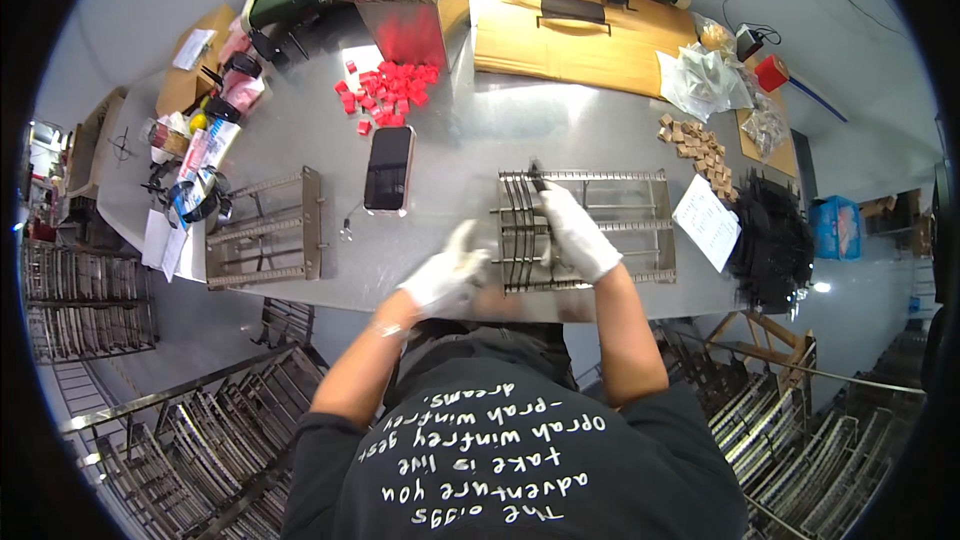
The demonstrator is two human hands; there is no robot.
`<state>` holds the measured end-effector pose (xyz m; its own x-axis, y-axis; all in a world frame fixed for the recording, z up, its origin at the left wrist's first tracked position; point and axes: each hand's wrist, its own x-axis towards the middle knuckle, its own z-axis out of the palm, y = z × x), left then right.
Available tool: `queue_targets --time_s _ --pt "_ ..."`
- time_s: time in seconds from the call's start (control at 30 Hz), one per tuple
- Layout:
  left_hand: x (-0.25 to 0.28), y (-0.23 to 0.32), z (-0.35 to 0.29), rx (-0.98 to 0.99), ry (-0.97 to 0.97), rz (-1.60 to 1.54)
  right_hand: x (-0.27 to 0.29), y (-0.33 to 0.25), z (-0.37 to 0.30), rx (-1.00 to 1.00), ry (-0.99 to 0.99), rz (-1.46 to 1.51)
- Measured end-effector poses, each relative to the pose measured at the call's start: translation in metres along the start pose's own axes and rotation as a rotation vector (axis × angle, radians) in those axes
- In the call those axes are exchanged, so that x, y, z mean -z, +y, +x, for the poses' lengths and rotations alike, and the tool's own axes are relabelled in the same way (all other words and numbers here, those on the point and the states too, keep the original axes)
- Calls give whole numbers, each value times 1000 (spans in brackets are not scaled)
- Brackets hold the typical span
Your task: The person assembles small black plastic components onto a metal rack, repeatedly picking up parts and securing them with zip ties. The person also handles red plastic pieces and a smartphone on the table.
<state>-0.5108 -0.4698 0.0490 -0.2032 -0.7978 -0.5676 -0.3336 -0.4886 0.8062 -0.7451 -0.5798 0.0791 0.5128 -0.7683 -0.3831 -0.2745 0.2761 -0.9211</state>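
A metal slotted rack (640, 225) lies on the table in front of me. Several thin black curved strips (518, 230) stand side by side across its left end. My right hand (578, 232), in a white glove, reaches over the rack with its fingers closed on a black strip (537, 178) beside the others. The lower part of that strip is partly hidden by the hand. Left of the rack, my gloved left hand (448, 272) is slightly blurred, its thumb and fingers apart and nothing seen in them.
A second metal rack (265, 230) lies at left, near a phone (389, 170). Red blocks (385, 95) lie before a metal box (420, 25). Brown blocks (700, 152), a paper sheet (707, 223) and a pile of black strips (770, 245) are at right. Cardboard (570, 50) lies behind.
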Motion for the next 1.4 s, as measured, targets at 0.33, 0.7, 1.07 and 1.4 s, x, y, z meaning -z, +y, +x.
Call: queue_targets --time_s 0.33,0.7,1.07,1.4 --pt "13 14 61 -260 160 -153 -2 3 11 -101 137 -653" --pt "-22 110 -1 -276 -130 -699 158 -64 225 425 408 -538" --pt "10 92 -24 -409 348 -816 212 -71 312 657 420 -1511" --pt "-30 239 89 -1439 671 110 69 -91 21 459 322 116"
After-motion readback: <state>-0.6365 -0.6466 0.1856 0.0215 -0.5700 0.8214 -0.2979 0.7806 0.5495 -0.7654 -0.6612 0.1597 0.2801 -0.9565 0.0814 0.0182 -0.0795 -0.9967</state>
